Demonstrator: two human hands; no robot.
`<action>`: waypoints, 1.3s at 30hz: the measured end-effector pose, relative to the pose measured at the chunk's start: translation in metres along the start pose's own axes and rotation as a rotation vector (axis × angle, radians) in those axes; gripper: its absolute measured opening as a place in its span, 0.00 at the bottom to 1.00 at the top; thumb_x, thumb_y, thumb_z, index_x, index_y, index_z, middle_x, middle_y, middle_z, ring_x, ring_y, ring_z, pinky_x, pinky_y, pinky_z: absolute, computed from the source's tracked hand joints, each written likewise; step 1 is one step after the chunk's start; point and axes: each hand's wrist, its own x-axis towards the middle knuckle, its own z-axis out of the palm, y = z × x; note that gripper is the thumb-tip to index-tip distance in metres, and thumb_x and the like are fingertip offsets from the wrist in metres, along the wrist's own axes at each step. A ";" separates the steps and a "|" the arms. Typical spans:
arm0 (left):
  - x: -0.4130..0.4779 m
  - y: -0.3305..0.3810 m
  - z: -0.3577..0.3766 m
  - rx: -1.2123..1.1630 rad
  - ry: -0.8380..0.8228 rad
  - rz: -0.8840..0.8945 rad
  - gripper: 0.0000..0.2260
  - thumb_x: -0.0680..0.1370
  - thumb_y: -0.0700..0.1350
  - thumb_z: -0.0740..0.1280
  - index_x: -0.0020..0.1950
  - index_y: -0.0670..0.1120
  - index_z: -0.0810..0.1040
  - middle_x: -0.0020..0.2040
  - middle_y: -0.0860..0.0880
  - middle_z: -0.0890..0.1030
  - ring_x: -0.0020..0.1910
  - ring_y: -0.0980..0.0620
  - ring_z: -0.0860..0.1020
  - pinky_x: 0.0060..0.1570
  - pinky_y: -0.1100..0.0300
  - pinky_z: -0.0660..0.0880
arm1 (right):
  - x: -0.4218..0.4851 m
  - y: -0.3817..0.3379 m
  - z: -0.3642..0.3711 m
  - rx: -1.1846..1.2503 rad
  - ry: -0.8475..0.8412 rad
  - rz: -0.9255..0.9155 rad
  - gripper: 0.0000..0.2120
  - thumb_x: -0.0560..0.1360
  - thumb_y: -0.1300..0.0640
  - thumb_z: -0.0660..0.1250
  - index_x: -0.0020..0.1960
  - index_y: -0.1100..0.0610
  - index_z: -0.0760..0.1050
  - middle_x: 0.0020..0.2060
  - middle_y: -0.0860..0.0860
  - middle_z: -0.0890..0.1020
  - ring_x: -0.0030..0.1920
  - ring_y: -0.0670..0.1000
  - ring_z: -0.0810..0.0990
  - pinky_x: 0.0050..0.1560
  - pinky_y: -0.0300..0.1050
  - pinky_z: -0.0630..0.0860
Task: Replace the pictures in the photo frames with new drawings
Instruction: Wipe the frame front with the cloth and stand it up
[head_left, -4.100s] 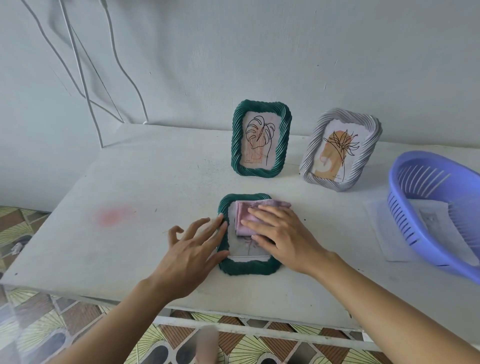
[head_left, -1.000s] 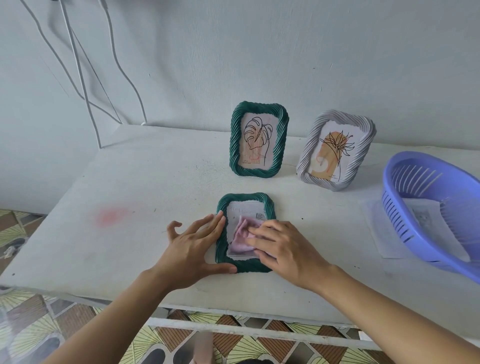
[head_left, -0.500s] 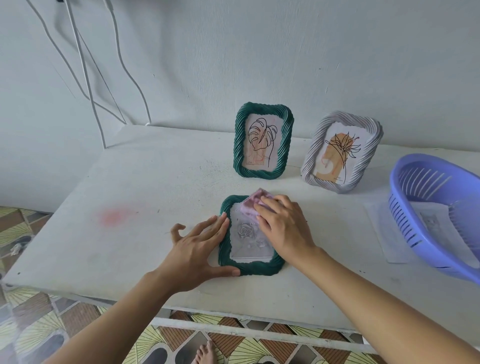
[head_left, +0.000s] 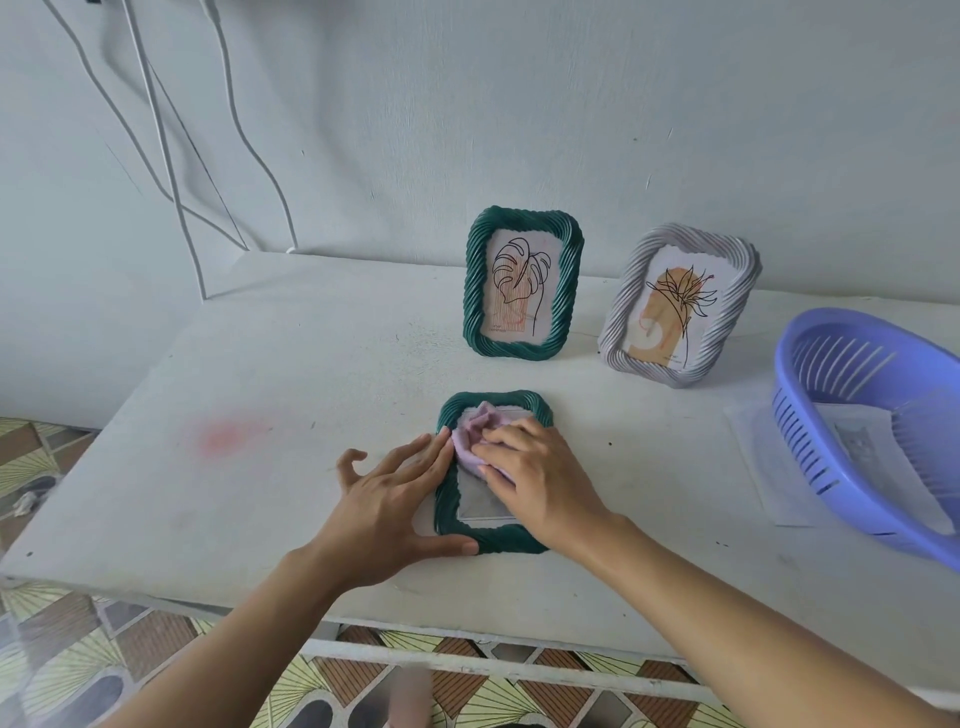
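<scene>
- Right now the right hand has its fingers bent over a bunched pale pink cloth and presses it onto the upper part of the glass of a dark green rope-rimmed photo frame, which lies flat near the front edge of the table.
- Beside it, the left hand is spread flat. Its fingers lie against the frame's left rim and its thumb runs along the bottom rim, which I take as bracing the frame.
- Below the cloth the pane looks grey, and what picture sits under it is too faint to tell.
- Behind, a second green rope-rimmed frame stands upright with a black leaf line drawing, and just to its right a pale grey rope-rimmed frame leans back with a plant drawing over an orange patch.
- Judging by this, the flat frame is at a wiping step. Whether any of the three holds a new drawing cannot be told, so the swaps may all be ahead.
- A lilac slotted plastic basket sits at the right edge on loose white paper sheets, with more paper inside it.
- All of this rests on a scuffed white table bearing a faint pink stain.
- Further out, a white wall carries hanging white cables, and patterned floor tiles show below.
</scene>
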 end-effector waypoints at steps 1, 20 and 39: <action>0.000 0.000 0.000 0.006 -0.003 -0.003 0.47 0.69 0.81 0.53 0.82 0.59 0.46 0.78 0.65 0.45 0.77 0.65 0.46 0.70 0.45 0.43 | -0.005 -0.002 -0.002 0.029 -0.018 -0.014 0.14 0.78 0.53 0.59 0.53 0.51 0.82 0.51 0.45 0.82 0.53 0.52 0.75 0.49 0.50 0.75; 0.001 0.000 -0.002 -0.005 -0.057 -0.013 0.48 0.69 0.82 0.52 0.81 0.60 0.42 0.79 0.65 0.43 0.79 0.64 0.44 0.71 0.43 0.43 | 0.014 0.030 -0.014 -0.111 0.047 0.115 0.09 0.75 0.60 0.69 0.53 0.55 0.84 0.55 0.49 0.84 0.54 0.54 0.77 0.49 0.51 0.77; 0.001 0.000 -0.005 -0.039 -0.049 -0.012 0.44 0.69 0.81 0.54 0.80 0.65 0.46 0.79 0.66 0.44 0.78 0.66 0.45 0.70 0.46 0.42 | -0.014 -0.023 -0.028 0.380 0.017 0.183 0.09 0.80 0.57 0.64 0.56 0.51 0.81 0.50 0.45 0.84 0.49 0.46 0.77 0.49 0.39 0.74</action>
